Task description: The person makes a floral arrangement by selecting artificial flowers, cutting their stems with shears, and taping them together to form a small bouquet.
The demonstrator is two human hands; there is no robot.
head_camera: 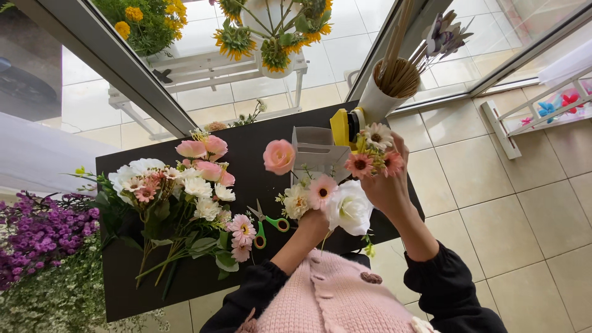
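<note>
Your tabletop (259, 132) looks matt black, pretty smooth. Scissors (266, 223) have shiny metal blades with glossy green plastic handles. Floor tiles (493, 203) are glazed and a bit glossy. Your pink cardigan (333, 296) is chunky knit, sleeves (450, 290) soft black cloth.

Both hands (351, 206) on a bouquet (336, 200) above the black table (246, 154)

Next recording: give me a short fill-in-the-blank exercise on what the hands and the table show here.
1. The scissors lying on the dark table have ____ handles.
2. The right hand holds up small daisy-like flowers, while the left hand grips a bunch with a large ____ rose.
3. The loose heap of flowers lies to the ____ of the scissors.
4. The white cup at the table's far edge holds thin wooden ____.

Missing words: green; white; left; sticks
</note>
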